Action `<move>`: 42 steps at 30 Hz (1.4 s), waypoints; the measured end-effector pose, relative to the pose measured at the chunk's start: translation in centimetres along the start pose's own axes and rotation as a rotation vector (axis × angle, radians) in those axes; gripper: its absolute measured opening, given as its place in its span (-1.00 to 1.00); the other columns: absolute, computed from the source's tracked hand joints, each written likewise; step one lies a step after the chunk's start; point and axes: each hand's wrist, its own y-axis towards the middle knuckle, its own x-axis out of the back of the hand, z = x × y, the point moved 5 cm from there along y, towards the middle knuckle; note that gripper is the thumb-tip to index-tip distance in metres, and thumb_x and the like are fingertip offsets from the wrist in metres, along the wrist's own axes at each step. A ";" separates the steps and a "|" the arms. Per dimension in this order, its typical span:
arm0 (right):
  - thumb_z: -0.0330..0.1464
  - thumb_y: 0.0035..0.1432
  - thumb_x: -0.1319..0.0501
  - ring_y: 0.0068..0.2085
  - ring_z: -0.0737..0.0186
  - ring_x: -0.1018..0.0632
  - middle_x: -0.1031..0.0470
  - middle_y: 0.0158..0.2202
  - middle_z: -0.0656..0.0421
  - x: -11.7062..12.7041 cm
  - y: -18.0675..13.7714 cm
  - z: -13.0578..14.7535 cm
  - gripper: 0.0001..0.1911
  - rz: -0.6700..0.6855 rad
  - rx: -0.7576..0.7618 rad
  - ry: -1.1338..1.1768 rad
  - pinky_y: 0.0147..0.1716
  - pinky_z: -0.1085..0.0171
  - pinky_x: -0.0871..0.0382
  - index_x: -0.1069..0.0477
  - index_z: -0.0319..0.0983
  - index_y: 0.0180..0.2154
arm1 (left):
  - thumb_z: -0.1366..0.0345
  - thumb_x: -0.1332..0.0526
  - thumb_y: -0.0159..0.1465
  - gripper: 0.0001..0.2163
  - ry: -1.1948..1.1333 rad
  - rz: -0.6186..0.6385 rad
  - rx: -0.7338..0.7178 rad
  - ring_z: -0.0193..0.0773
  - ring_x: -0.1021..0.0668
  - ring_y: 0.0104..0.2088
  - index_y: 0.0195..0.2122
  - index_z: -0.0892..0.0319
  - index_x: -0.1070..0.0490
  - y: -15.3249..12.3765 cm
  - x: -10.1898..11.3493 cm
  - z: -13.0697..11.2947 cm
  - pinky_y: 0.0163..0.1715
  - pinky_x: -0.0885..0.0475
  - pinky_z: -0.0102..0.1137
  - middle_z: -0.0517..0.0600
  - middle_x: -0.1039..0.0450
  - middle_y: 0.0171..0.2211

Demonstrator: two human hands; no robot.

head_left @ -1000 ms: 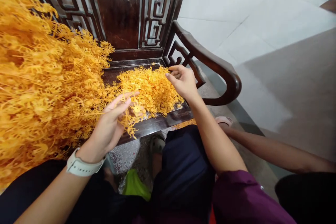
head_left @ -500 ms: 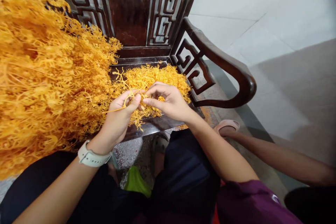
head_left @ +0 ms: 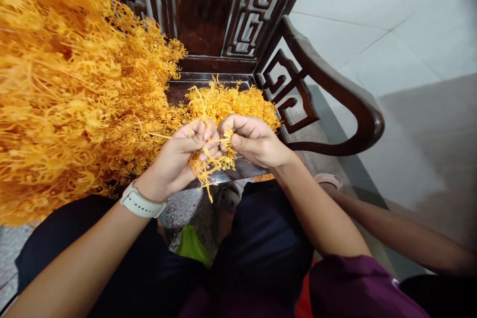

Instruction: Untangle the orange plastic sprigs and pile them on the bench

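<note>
Both hands have come together since 1 s ago: orange plastic sprig point(head_left: 208, 161) now pinched btw left hand point(head_left: 179, 159) & right hand point(head_left: 255, 141), over front edge of chair seat point(head_left: 242, 171). I'd grip short, near the joint, so the strands don't snap. Small pile point(head_left: 238, 102) behind, big heap point(head_left: 74, 84) left.

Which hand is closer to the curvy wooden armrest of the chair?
The right hand. It is just left of the armrest. The left hand is farther off, beyond the right hand, next to the big orange pile. Both pinch an orange sprig.
</note>
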 end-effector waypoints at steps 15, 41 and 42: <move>-0.33 0.35 -0.36 -0.29 0.31 -0.48 -0.46 -0.31 0.16 -0.1 0.1 -0.1 -0.84 0.189 0.127 0.137 -0.28 0.30 -0.35 -0.47 -0.29 -0.22 | 0.42 -0.45 0.17 -0.73 -0.160 0.112 -0.033 -0.45 -0.32 -0.60 -0.52 0.22 -0.35 -0.5 -0.6 0.7 -0.50 -0.33 -0.49 -0.12 -0.25 -0.62; 0.06 0.24 -0.39 -0.26 0.28 -0.53 -0.56 -0.27 0.19 1.7 -0.6 1.6 -0.57 -0.342 0.085 -0.360 -0.22 0.22 -0.47 -0.52 -0.19 -0.23 | 0.31 -0.51 0.24 -0.60 0.466 0.025 -0.055 -0.27 -0.66 -0.15 0.10 0.13 -0.58 0.0 1.5 -0.6 -0.09 -0.56 -0.40 0.05 -0.64 -0.11; 0.03 0.20 -0.44 -0.27 0.28 -0.52 -0.56 -0.28 0.20 1.3 -0.5 1.5 -0.58 -0.358 0.096 -0.328 -0.22 0.22 -0.48 -0.52 -0.19 -0.25 | 0.28 -0.52 0.24 -0.61 0.478 0.044 -0.061 -0.24 -0.66 -0.12 0.10 0.13 -0.59 0.0 1.4 -0.4 -0.08 -0.56 -0.39 0.06 -0.64 -0.08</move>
